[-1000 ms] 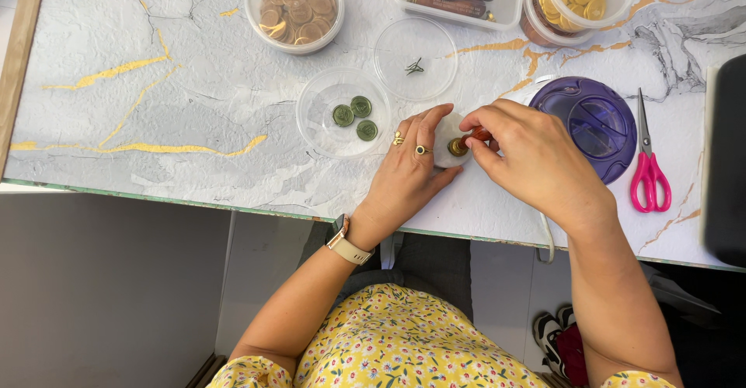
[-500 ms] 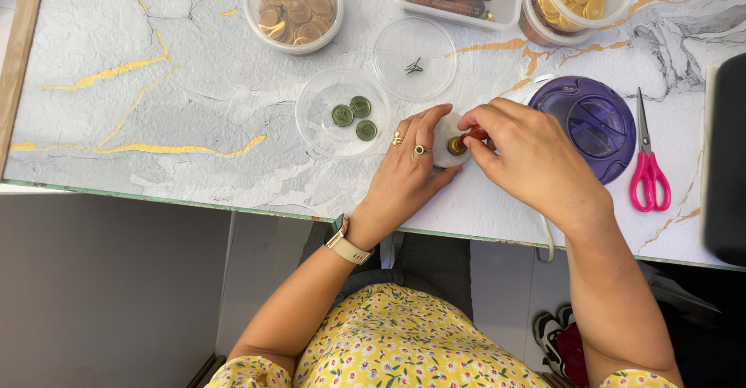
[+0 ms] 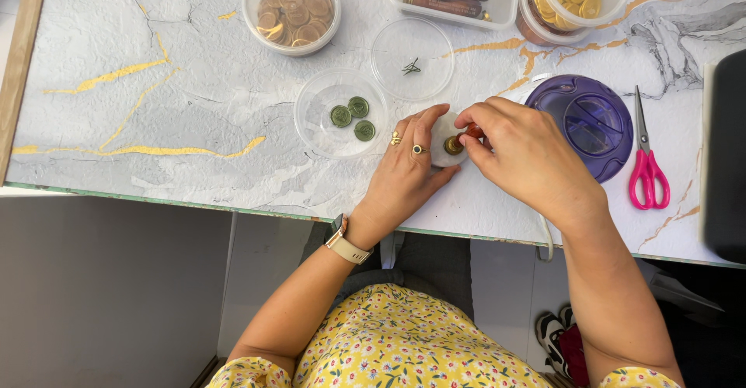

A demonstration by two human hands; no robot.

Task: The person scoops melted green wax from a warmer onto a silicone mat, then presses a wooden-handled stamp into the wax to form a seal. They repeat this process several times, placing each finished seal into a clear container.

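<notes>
right hand [image 3: 528, 159] pinches wax stamp [image 3: 458, 141]; left hand [image 3: 408, 167] flat, steadying white disc [image 3: 444, 128] near counter [image 3: 194, 178] front edge. lift stamp straight up.

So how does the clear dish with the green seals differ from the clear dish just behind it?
The near clear dish holds three round green seals; the far clear dish holds only a small dark sprig. The near one sits closer to the left hand, beside its fingers; the far one lies further up the marble table. Both are round, shallow and transparent, and neither is touched by the hands.
</notes>
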